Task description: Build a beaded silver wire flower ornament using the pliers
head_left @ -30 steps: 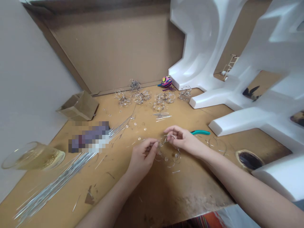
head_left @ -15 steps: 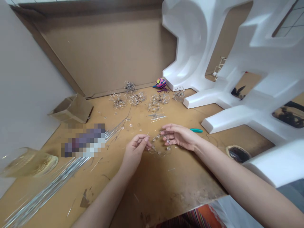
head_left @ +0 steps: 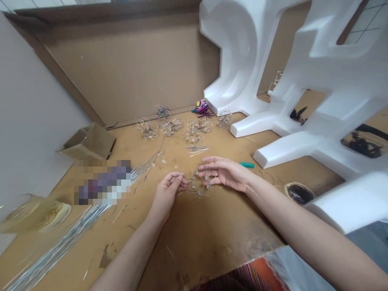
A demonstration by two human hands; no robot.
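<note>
From the head-worn view, a ring of bent wire strung with clear beads (head_left: 200, 185) lies on the tabletop (head_left: 194, 226) between the person's two hands. The left hand (head_left: 167, 190) has its fingers curled together at the ring's left edge, though whether that grip has hold of the wire I cannot tell. The right hand (head_left: 226, 173) is released, fingers spread and reaching over the ring's right side. Just beyond it lie teal-handled pliers (head_left: 247, 165). Further up sit finished wire-and-bead clusters (head_left: 171, 127), and a bundle of straight silver wires (head_left: 66, 238) fans out at lower left.
</note>
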